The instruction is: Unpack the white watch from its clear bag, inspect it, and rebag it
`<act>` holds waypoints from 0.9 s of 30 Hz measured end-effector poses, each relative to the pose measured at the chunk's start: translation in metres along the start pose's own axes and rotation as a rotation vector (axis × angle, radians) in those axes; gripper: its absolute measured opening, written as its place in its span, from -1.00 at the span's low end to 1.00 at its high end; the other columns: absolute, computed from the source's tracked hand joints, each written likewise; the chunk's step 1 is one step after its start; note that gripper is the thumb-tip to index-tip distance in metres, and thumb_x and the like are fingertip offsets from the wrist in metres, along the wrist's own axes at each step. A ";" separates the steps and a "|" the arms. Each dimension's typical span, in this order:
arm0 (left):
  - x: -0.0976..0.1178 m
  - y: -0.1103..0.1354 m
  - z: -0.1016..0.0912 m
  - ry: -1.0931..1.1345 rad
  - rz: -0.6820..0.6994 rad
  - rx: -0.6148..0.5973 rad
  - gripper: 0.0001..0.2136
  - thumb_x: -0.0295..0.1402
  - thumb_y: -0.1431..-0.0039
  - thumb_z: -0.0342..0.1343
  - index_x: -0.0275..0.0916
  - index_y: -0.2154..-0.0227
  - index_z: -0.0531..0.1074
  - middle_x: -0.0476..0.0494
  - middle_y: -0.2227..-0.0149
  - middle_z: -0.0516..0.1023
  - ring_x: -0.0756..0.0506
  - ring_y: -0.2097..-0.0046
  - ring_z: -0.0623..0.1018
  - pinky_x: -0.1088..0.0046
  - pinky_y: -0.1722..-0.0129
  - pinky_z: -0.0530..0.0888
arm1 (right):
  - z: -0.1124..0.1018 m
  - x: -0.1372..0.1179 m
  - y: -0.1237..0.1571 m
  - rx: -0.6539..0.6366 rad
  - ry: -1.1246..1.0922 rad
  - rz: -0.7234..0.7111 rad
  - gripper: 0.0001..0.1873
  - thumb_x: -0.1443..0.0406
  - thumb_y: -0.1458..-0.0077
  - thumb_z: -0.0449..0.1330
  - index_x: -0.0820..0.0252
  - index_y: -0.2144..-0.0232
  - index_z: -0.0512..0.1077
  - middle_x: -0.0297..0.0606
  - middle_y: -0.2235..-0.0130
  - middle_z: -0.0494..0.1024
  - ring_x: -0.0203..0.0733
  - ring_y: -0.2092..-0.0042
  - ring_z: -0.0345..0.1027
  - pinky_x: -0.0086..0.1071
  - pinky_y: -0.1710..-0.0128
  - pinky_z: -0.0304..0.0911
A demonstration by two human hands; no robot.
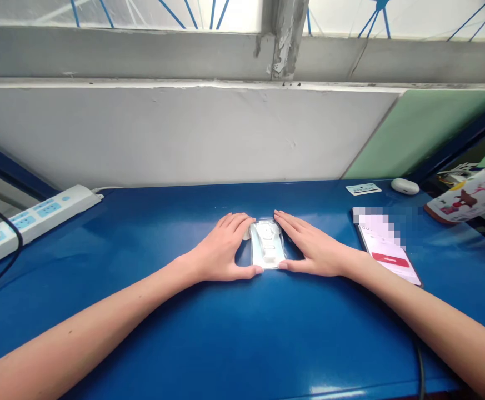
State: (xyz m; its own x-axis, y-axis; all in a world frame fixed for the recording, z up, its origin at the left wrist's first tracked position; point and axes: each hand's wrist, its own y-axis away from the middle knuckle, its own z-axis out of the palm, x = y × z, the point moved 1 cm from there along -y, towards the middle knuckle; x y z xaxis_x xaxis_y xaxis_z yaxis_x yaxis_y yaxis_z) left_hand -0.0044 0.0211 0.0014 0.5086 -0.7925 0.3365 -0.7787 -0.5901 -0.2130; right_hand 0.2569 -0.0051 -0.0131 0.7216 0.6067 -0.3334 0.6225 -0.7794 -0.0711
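A small clear plastic packet (268,244) lies on the blue desk, between my two hands. Inside it shows a white item with a round upper part and a raised block near the bottom; its kind I cannot make out. My left hand (228,250) rests along the packet's left side, fingers stretched forward and thumb at the lower left corner. On the opposite side, my right hand (311,244) mirrors it, with its thumb touching the lower right corner. Both hands are open, framing the packet rather than wrapped round it. A pale rounded edge shows beside my left fingers.
A phone (388,250) lies by my right forearm. Behind it are a small card (363,189) and a white earbud case (405,186). A printed bottle (471,194) lies at the far right. At left is a white power strip (38,222) with a black cable (18,253).
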 end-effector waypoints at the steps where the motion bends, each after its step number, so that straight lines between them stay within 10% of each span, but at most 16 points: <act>1: 0.000 0.000 0.000 -0.009 -0.001 -0.008 -0.16 0.10 -0.07 0.17 -0.36 -0.27 0.11 -0.51 -0.26 0.25 -0.44 -0.30 0.22 -0.12 -0.28 0.13 | 0.000 -0.001 0.000 -0.002 0.002 0.005 0.11 -0.19 -0.10 0.14 0.31 -0.42 -0.21 0.12 -0.42 -0.11 0.23 -0.41 -0.21 0.10 -0.32 -0.01; 9: 0.001 0.002 -0.001 -0.059 -0.017 -0.047 -0.32 -0.15 -0.28 0.01 -0.40 -0.34 -0.03 -0.53 -0.38 0.02 -0.39 -0.39 0.07 -0.10 -0.31 0.09 | -0.009 -0.010 0.002 0.100 0.126 0.096 -0.17 -0.10 -0.22 0.05 0.43 -0.29 0.17 0.20 -0.30 0.23 0.24 -0.31 0.13 0.10 -0.23 0.18; 17: -0.002 0.002 0.002 -0.015 -0.070 0.007 -0.53 -0.25 -0.40 -0.12 -0.30 -0.29 0.16 -0.40 -0.36 0.12 -0.33 -0.36 0.16 -0.04 -0.31 0.14 | -0.017 -0.012 0.000 0.301 0.086 0.080 -0.69 0.16 -0.27 0.10 0.12 0.47 0.48 -0.15 0.27 0.65 0.04 0.13 0.53 -0.08 0.10 0.41; 27: -0.001 0.002 0.002 -0.052 -0.014 -0.031 -0.39 -0.15 -0.27 0.05 -0.24 -0.33 0.12 -0.35 -0.34 0.19 -0.38 -0.34 0.18 -0.10 -0.31 0.10 | -0.014 -0.007 0.003 0.147 0.088 -0.023 -0.39 0.08 -0.33 0.01 0.32 -0.28 0.17 0.09 -0.29 0.29 0.11 -0.27 0.20 0.03 -0.21 0.21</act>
State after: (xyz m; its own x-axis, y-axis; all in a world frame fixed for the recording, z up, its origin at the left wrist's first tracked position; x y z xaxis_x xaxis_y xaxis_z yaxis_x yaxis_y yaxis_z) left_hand -0.0060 0.0207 -0.0008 0.5373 -0.7918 0.2907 -0.7821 -0.5967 -0.1796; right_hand 0.2576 -0.0092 0.0019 0.7354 0.6312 -0.2466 0.5928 -0.7755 -0.2172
